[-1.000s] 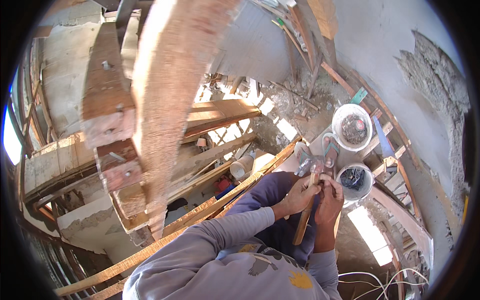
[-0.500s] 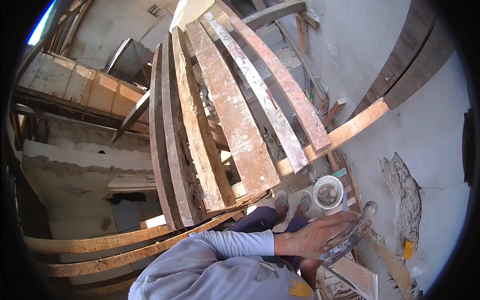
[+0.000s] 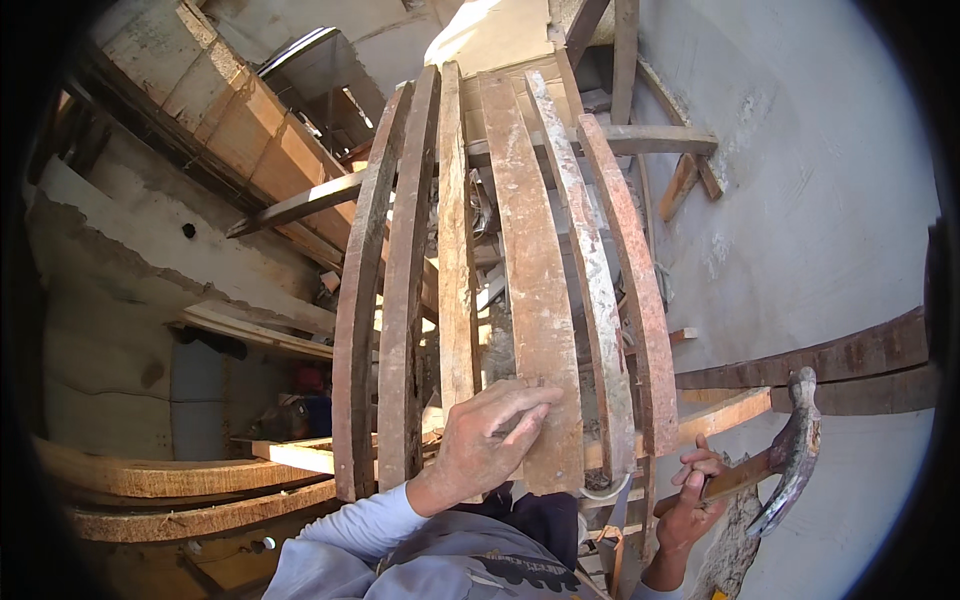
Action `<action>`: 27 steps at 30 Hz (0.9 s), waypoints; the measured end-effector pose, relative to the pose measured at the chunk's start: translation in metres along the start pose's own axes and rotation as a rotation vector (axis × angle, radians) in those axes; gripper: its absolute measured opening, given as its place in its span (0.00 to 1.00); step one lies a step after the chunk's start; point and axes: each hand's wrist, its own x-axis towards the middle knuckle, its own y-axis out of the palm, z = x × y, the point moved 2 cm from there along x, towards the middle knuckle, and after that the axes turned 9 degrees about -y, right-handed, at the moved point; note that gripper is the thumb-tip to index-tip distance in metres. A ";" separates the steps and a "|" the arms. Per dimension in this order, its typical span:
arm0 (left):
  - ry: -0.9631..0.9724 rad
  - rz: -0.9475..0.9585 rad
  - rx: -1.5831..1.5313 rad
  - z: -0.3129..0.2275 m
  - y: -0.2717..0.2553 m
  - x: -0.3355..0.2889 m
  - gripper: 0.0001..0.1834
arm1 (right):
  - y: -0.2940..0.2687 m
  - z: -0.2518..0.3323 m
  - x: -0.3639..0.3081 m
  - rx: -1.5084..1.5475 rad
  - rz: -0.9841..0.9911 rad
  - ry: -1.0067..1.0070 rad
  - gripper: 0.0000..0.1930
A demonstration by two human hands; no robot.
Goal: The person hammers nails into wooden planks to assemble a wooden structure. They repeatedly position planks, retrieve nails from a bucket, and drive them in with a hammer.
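Note:
My right hand point(image 3: 690, 503) is wrapped round the wooden handle of a claw hammer point(image 3: 797, 450), low on the right. Its worn metal head is held out close to the wall. My left hand point(image 3: 485, 435) is over the near end of a wide brown plank point(image 3: 540, 300), thumb and fingertips drawn close together. Whatever may be between those fingertips is too small to make out. Beside the plank run a paint-spattered white strip point(image 3: 597, 290) and a reddish one point(image 3: 640, 290) to the right, and a rough pale timber point(image 3: 457, 290) to the left.
Two darker timbers point(image 3: 405, 300) lie farther left. The lengths rest across a pale crossbeam point(image 3: 725, 415) near me and a grey beam point(image 3: 660, 140) farther off. Gaps between them open onto rubble below. A plastered wall point(image 3: 780, 200) rises at right; thick beams point(image 3: 180, 478) stick out at left.
My view has turned toward the timbers. My left hand has left the hammer and moved left onto the wide plank. The hammer is now out to the right, gripped by its handle in my right hand.

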 end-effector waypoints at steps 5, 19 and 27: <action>-0.153 -0.011 0.019 0.023 0.019 0.007 0.13 | 0.016 -0.028 0.039 0.062 0.094 0.161 0.09; -0.151 0.004 -0.015 0.022 0.019 0.023 0.17 | 0.006 -0.088 0.018 -0.356 0.419 0.353 0.22; -0.165 -0.020 0.119 0.028 0.021 0.009 0.14 | 0.023 -0.104 0.043 -0.270 0.436 0.408 0.20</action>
